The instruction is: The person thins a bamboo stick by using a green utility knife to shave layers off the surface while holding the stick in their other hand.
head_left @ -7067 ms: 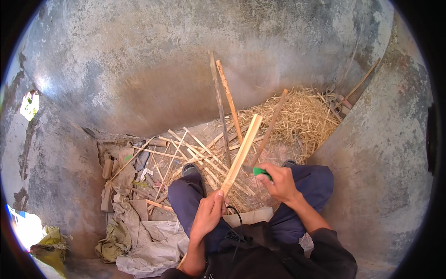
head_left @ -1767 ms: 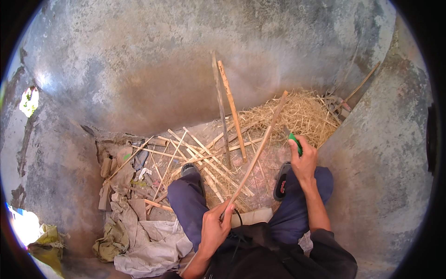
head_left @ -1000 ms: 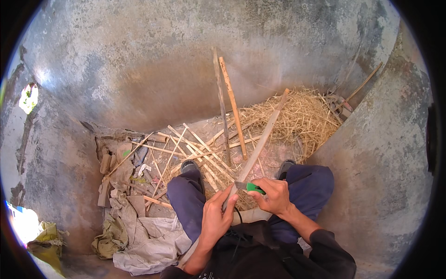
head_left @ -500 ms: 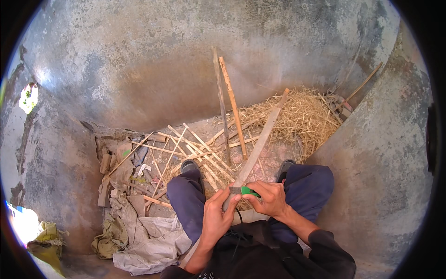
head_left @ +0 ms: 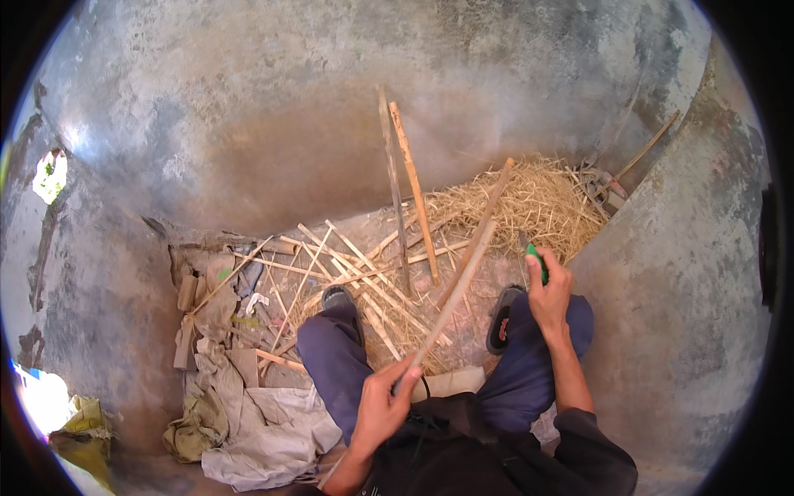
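My left hand (head_left: 385, 407) is closed round the near end of a narrow wooden slat (head_left: 456, 299), which slants up and away to the right between my knees. Apart from it, above my right knee, my right hand (head_left: 552, 291) grips a green-handled knife (head_left: 533, 255). The knife's short dark blade points away from me and touches nothing. Just beyond the slat, a brown stick (head_left: 490, 202) leans in nearly the same direction, its lower part partly covered by the slat.
Two upright sticks (head_left: 415, 194) lean near the far concrete wall (head_left: 248, 99). Dry straw (head_left: 542, 202) is heaped at the far right. Cut strips (head_left: 368, 277) lie crisscrossed on the floor between my feet and leftward. Crumpled sacking (head_left: 269, 434) lies at the near left.
My right hand has lifted the knife off the slat and swung out to the right and away. The slat, still in my left hand, has turned to show a narrower side.
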Available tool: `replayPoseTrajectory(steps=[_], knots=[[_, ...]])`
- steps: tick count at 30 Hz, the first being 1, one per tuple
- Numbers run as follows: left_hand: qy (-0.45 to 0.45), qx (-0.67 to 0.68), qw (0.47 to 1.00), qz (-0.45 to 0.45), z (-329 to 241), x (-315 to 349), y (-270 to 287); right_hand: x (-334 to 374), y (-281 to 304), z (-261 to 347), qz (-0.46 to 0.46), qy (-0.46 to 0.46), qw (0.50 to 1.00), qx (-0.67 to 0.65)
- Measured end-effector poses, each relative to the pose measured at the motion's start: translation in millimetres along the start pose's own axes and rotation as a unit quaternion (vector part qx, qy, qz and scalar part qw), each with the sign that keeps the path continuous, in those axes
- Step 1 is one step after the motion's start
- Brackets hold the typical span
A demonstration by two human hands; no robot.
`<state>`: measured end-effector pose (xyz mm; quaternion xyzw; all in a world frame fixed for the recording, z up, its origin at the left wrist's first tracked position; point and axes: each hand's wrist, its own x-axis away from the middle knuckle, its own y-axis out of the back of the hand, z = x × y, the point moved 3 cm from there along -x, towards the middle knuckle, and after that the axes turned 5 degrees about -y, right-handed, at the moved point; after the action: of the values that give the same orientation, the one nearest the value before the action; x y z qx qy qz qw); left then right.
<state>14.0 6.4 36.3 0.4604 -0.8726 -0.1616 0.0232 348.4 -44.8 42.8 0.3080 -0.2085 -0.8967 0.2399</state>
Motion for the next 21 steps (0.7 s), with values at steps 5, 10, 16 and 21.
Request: replayPoseTrajectory(steps=[5,10,16,21], knots=[[0.058,0.023,0.996,0.062,6,-25,5,35,-13,25,0.091,0.094,0.990,-0.056],[0.051,0.063,0.991,0.109,-2,-33,1,58,-22,45,0.138,0.144,0.976,-0.091],[0.056,0.064,0.989,0.123,-4,-35,-1,73,-29,56,0.163,0.194,0.965,-0.073],[0.057,0.067,0.989,0.123,-4,-35,-2,78,-35,64,0.173,0.214,0.959,-0.066]])
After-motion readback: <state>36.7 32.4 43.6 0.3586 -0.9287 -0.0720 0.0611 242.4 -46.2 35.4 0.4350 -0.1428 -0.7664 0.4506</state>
